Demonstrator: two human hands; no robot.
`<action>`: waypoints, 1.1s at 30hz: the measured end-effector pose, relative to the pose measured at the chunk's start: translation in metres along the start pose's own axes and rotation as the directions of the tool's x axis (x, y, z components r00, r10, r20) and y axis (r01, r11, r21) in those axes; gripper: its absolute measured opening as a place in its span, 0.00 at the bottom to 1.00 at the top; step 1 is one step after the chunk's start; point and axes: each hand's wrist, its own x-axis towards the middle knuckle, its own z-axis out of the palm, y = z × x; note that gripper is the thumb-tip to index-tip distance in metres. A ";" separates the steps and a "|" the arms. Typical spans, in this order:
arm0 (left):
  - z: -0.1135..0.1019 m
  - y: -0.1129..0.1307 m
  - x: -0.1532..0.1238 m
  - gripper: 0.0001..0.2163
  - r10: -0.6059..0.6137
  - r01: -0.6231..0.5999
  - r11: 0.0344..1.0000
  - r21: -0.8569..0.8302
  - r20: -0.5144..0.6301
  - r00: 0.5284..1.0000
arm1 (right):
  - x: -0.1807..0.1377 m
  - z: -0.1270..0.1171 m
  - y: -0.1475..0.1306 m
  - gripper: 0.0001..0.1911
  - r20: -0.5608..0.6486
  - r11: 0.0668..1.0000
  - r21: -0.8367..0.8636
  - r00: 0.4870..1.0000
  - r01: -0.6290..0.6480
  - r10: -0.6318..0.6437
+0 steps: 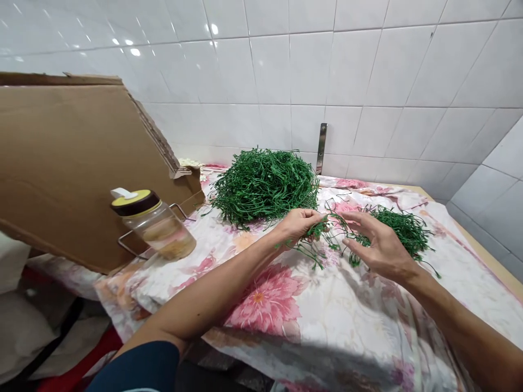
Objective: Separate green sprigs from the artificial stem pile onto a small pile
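Observation:
A large heap of thin green strands lies at the back of the floral cloth. A smaller tangle of the same strands lies to the right of it. My left hand is shut on a loose bunch of strands that hangs below and to the right of the fingers. My right hand hovers just beside that bunch with its fingers spread, close above the smaller tangle. Nothing shows gripped in it.
A tilted cardboard sheet leans at the left, with a yellow-lidded glass jar in a wire rack in front of it. White tiles form the wall behind, with a metal bracket on them.

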 end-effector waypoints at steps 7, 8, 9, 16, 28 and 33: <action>-0.003 0.006 0.001 0.14 -0.013 0.010 0.995 -0.102 -0.031 0.999 | 0.000 0.000 -0.007 0.14 -0.208 0.987 0.132 0.970 -0.095 0.121; -0.003 0.009 0.001 0.13 -0.018 0.014 0.995 -0.102 -0.036 0.999 | 0.001 -0.001 -0.007 0.15 -0.247 0.984 0.145 0.959 -0.103 0.136; -0.003 0.011 0.000 0.13 -0.021 0.016 0.994 -0.104 -0.043 0.999 | 0.002 -0.003 -0.008 0.15 -0.286 0.982 0.157 0.947 -0.107 0.149; -0.005 0.022 -0.008 0.14 0.030 -0.039 0.985 -0.167 -0.058 0.998 | 0.006 -0.012 0.001 0.18 -0.263 0.970 -0.048 0.940 -0.237 0.216; -0.005 0.010 0.002 0.18 0.211 -0.234 0.968 -0.090 -0.205 0.956 | 0.002 -0.003 0.011 0.11 -0.171 0.942 -0.260 0.970 -0.214 0.173; 0.005 -0.001 0.000 0.19 0.276 -0.255 0.960 0.117 -0.229 0.934 | 0.003 -0.007 0.004 0.16 -0.284 0.987 -0.042 0.949 -0.156 0.138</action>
